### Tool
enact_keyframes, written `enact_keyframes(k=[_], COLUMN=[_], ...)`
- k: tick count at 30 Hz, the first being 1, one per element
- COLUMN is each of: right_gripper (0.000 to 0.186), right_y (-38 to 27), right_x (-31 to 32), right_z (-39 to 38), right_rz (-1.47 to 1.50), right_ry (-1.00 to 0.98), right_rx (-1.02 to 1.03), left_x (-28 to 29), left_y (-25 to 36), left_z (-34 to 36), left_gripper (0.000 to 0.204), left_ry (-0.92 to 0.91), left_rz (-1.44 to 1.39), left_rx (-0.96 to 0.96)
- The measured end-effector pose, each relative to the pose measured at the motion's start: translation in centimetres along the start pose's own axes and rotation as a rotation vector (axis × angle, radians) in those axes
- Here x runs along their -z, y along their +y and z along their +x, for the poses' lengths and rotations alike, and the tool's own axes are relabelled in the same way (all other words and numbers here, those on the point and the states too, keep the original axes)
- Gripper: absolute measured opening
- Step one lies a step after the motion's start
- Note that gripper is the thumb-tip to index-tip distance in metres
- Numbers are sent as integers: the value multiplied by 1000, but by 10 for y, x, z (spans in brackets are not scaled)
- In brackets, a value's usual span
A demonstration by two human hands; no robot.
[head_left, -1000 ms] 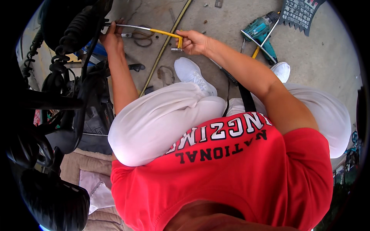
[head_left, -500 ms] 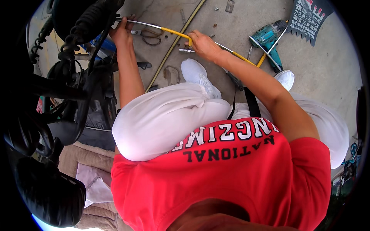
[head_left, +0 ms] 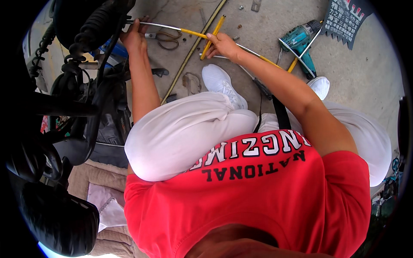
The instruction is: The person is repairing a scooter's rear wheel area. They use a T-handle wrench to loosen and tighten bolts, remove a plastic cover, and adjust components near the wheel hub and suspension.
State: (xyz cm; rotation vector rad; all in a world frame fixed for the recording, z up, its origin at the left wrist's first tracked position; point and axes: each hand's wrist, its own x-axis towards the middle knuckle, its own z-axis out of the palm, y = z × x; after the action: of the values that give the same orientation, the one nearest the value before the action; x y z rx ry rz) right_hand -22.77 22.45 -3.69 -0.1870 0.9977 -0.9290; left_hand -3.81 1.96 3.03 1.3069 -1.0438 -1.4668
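Observation:
A T-handle wrench (head_left: 192, 32) with a silver shaft and yellow sleeve reaches from the dark machine at upper left toward the middle. My right hand (head_left: 221, 46) is closed around its yellow crossbar, which slants across the shaft's end. Close to the machine, my left hand (head_left: 134, 38) has its thumb and fingers about the far end of the shaft. The wrench's tip is hidden among the machine parts. Beneath my right forearm, another yellow and silver T-handle wrench (head_left: 267, 60) lies on the floor beside a teal power drill (head_left: 298, 39).
Black machinery (head_left: 81, 86) with coil springs fills the left side. Scissors (head_left: 167, 41), a long thin rod (head_left: 186, 65) and a black-handled tool (head_left: 261, 88) lie on the concrete floor. A dark printed board (head_left: 344, 22) is at upper right. Brown padded cloth (head_left: 81, 180) lies at lower left.
The wrench has turned about its shaft, so its yellow crossbar now shows lengthwise. My right hand has shifted slightly with the crossbar; my left hand stays by the machine.

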Motion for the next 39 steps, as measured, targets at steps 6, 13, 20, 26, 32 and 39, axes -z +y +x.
enact_keyframes(k=[6, 13, 20, 26, 32, 39], right_gripper=[49, 45, 31, 26, 26, 38], right_y=[7, -2, -32, -11, 7, 4], right_x=[-9, -4, 5, 13, 5, 9], right_z=[7, 4, 1, 8, -27, -12], right_rz=[-44, 34, 611, 258, -1007, -911], right_ry=[78, -31, -208, -183, 132, 97], right_rx=[-21, -246, -751, -636, 599, 373], left_x=[-4, -1, 8, 6, 6, -2], left_y=[1, 4, 5, 3, -1, 5], left_z=[-5, -2, 1, 2, 4, -2], left_gripper=[66, 62, 62, 63, 63, 61], left_ry=[-44, -56, -49, -27, 4, -29], left_rz=[-11, 27, 0, 54, 19, 8], left_rx=[6, 56, 46, -1, -16, 8])
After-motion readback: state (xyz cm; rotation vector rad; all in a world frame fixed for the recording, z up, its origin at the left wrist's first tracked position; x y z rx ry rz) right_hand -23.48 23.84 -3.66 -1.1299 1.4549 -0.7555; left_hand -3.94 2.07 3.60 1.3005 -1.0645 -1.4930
